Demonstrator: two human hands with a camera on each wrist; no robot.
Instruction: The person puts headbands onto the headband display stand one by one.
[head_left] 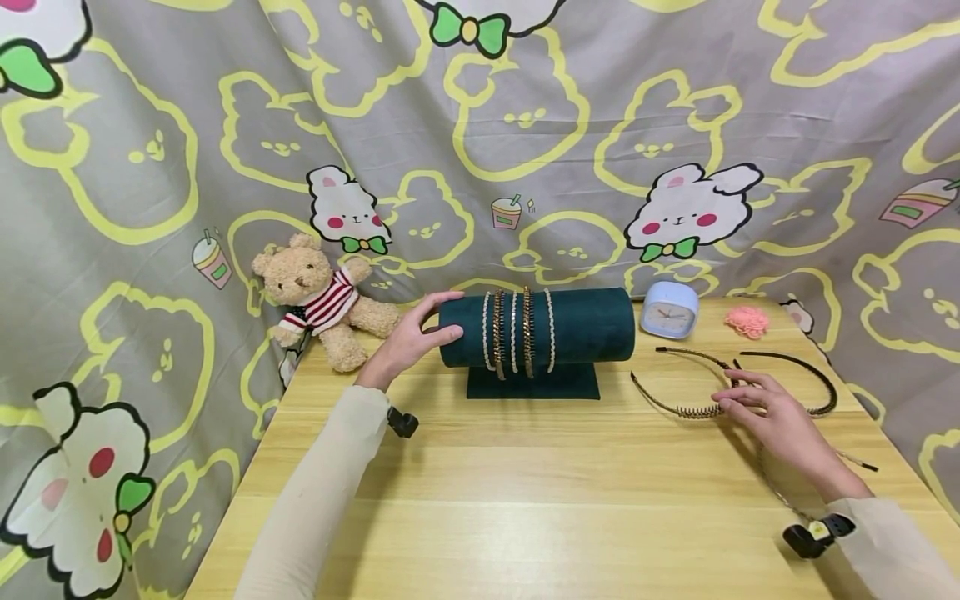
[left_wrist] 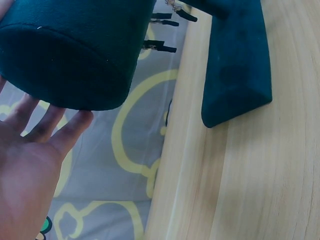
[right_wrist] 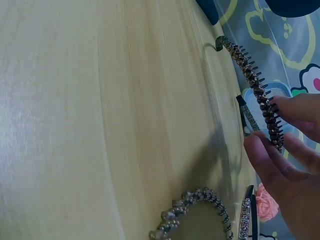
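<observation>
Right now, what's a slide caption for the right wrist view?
Right grip pinches a toothed, beaded headband, with a pink puff in view.

- A toothed headband (right_wrist: 254, 82) is pinched by the fingers of the right hand (right_wrist: 296, 182), its teeth turned toward the patterned cloth (right_wrist: 270, 50).
- A glittery band end (right_wrist: 248, 112) with a dark tip is seen just beside it.
- The pale blue clock (right_wrist: 281, 90) is partly hidden by the headband and fingers.
- A beaded headband (right_wrist: 187, 204) is cut off by the bottom edge, its curve raised upward in view.
- Near it, a sparkly strip (right_wrist: 245, 217) is seen beside a pink ball (right_wrist: 266, 202).
- A shadow is cast on the wooden table (right_wrist: 125, 100).
</observation>
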